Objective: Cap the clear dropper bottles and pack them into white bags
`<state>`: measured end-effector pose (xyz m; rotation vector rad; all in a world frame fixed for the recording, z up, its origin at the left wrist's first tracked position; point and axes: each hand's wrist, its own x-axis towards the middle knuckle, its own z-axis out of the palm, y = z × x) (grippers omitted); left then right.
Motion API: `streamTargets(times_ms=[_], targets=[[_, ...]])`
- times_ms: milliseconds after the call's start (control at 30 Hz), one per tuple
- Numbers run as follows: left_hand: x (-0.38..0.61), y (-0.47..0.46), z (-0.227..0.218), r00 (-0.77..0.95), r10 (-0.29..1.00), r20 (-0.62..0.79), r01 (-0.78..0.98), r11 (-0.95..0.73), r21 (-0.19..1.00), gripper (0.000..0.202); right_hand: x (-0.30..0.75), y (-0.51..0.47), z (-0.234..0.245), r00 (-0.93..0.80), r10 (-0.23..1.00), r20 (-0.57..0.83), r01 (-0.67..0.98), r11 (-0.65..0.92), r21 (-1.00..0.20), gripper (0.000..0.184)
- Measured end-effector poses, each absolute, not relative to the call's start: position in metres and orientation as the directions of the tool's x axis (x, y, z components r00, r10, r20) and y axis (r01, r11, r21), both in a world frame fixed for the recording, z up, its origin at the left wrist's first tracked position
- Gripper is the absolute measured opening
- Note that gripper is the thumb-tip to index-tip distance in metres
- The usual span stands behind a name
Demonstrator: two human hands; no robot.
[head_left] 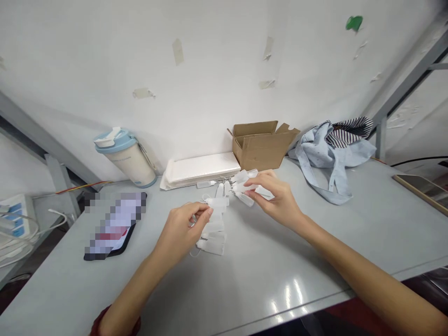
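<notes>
Small translucent white plastic bottles with thin needle-like tips lie on the grey table in two groups. My left hand [191, 221] is closed in a pinch at the left side of a row of bottles [214, 226]; its fingertips hide whatever is between them. The topmost bottle of that row [219, 202] lies just beyond the fingers. My right hand [275, 193] has its thumb and forefinger closed on a small bottle [249, 185] in a loose pile. More bottles [241, 176] lie around those fingertips, partly covered by the hand. A lone bottle [206, 184] rests near the white stack.
Behind the bottles are a flat white stack [203, 169] and an open cardboard box [264, 149]. A blue-lidded tumbler [128, 158] and a phone [117, 228] are on the left. Light blue cloth [322, 154] and another phone [423, 189] are on the right.
</notes>
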<state>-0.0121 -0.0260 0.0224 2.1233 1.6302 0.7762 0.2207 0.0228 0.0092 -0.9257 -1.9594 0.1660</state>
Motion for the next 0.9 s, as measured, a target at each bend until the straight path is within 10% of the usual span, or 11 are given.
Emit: streamTargets(times_ms=[300,900], targets=[[-0.003,-0.030,0.026,0.163,0.986,-0.039,0.561,-0.060,0.826,0.034,0.220,0.010,0.021,-0.275,0.824,0.495,0.183,0.550,-0.815,0.014],[-0.006,-0.035,0.030,0.307,0.952,-0.012,0.529,-0.160,0.833,0.031,0.210,0.006,0.020,-0.354,0.900,0.255,-0.069,0.247,-0.967,0.011]])
